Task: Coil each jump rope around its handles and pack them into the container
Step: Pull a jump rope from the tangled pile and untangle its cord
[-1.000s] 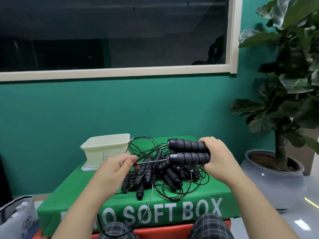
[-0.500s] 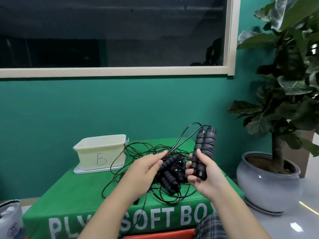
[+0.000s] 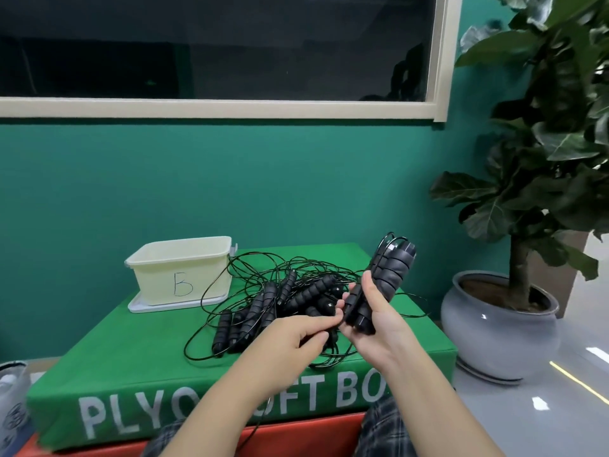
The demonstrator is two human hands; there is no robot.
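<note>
Head view: right hand [image 3: 379, 319] grips the paired handles [image 3: 384, 285] upright so cord wraps around them.
Left hand [image 3: 296, 334] pinches the cord [image 3: 333, 339] at 9 o'clock of the handles, fingertips just beside them; remaining ropes [image 3: 280, 301] piled at 4 o'clock of container [image 3: 181, 268].

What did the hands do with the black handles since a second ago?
The right hand turned the pair of handles from lying sideways to standing nearly upright. The left hand, still pinching the cord, came in beside their lower end. The tangled pile and the container stayed put.
</note>
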